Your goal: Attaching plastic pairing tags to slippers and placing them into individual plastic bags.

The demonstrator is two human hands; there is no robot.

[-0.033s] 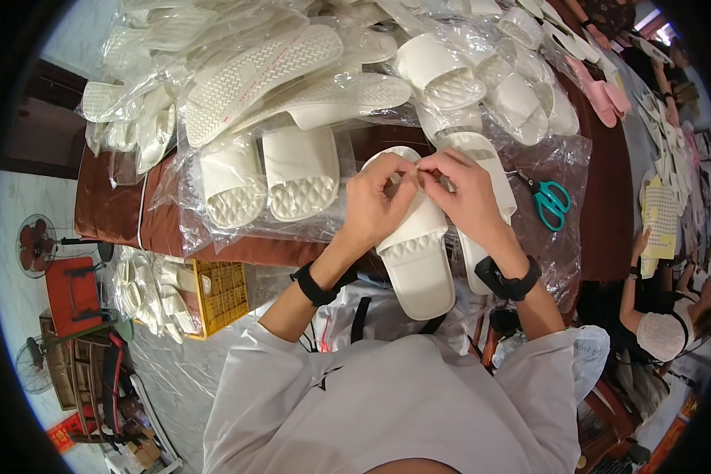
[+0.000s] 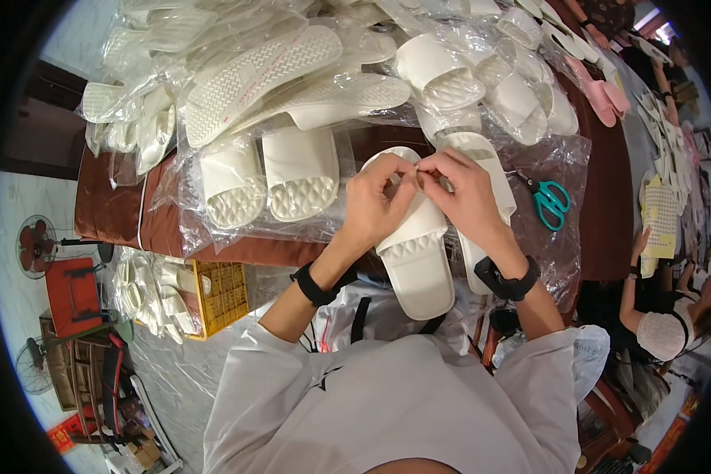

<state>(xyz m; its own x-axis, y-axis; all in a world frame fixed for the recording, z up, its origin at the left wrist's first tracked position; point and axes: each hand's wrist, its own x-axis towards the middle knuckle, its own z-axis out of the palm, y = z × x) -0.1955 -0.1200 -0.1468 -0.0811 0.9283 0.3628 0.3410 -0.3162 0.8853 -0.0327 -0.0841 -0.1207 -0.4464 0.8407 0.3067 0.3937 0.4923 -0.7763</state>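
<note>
My left hand [image 2: 381, 197] and my right hand [image 2: 462, 189] meet fingertip to fingertip, both pinched, above a white slipper [image 2: 419, 276]. What lies between the fingertips is too small to make out. A second white slipper [image 2: 499, 178] rests under and beside my right hand, partly covered by it. Both slippers lie at the table's near edge on clear plastic. To the right are teal-handled scissors [image 2: 551, 205], their blades partly under the plastic. Left of my hands stands another pair of white slippers [image 2: 302, 170] in a clear bag.
A heap of bagged white slippers [image 2: 265, 75] covers the far side of the brown-clothed table [image 2: 608, 229]. Pink slippers [image 2: 600, 91] lie at the far right. Below left stands a yellow crate [image 2: 221, 300] with slippers beside it. Co-workers sit along the right, one holding a yellow sheet [image 2: 660, 221].
</note>
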